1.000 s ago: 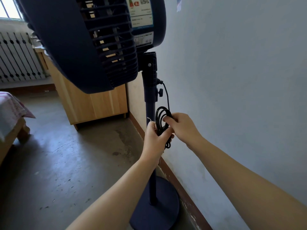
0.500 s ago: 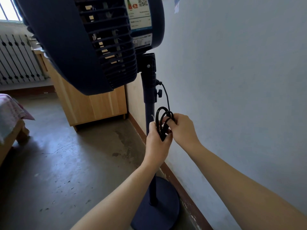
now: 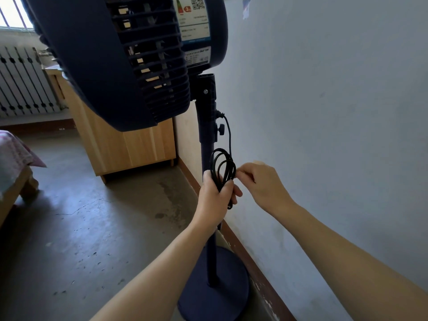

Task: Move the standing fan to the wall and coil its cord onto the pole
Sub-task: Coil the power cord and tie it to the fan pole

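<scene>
a: so, where do we have the fan [image 3: 120,56]?

b: we have it standing right beside the wall [image 3: 335,112], its round base [image 3: 222,286] on the floor [image 3: 92,228] just off the brown skirting [image 3: 252,253]. the dark blue head fills the top of our view, with a label on its back.

a: and the cord [image 3: 223,167]?

b: it leaves a socket on the pole [image 3: 207,144] by the small knob [image 3: 221,129], drops down and ends in a bundle of black loops. our left hand [image 3: 215,200] is closed around both the pole and the lower part of those loops, pressing them together; the loops stick up above our fingers and a bit hangs out below.

a: right hand?

b: our right hand [image 3: 266,184] is just beside the bundle, fingers curled with the fingertips pinched at the loops' right edge. we cannot tell whether it actually grips a strand or only touches.

a: anything around us?

b: a wooden cabinet [image 3: 129,144] in the corner beyond the fan, a radiator [image 3: 23,84] under the window, and a bed edge [image 3: 14,167] on the left.
</scene>
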### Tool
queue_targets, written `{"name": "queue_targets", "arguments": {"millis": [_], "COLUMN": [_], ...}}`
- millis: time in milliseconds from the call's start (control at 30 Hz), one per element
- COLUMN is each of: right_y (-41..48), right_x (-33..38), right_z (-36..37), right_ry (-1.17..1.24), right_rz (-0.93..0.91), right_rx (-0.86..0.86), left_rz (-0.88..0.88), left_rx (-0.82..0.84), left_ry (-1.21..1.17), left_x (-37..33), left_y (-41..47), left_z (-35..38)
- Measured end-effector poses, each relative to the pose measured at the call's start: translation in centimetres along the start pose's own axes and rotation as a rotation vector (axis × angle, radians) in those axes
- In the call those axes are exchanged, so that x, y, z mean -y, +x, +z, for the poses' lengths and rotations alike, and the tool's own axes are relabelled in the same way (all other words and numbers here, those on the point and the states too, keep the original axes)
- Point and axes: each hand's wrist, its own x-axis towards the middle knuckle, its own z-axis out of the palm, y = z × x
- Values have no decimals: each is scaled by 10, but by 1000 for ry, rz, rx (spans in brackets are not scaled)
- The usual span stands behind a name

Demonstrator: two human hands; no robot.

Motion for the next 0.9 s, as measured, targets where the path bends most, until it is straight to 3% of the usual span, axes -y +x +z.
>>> {"name": "queue_targets", "arguments": {"millis": [333, 400, 500, 567, 667, 800, 900], "right_y": [-13, -11, -8, -6, -6, -4, -1], "right_x": [-2, 1, 3, 1, 3, 5, 4], "right_z": [-6, -2, 4, 6, 5, 4, 8], "right_ry": [-198, -50, 287, 456, 680, 740, 679], "right_rz": [-310, -265, -18, 121, 153, 132, 142], "right_rx": [-134, -146, -135, -68, 85, 121, 66], "left_rz": [-64, -57, -58, -75, -91, -121, -258], "left_rx": [-59, -52, -45, -9, 38, 61, 128], "left_ry": [-33, -33, -79, -134, -188, -213, -387], "left_x": [-1, -1, -1, -2, -3, -5, -10], "left_y": [1, 0, -1, 0, 1, -1, -1], "left_z": [2, 2, 2, 1, 1, -1, -7]}}
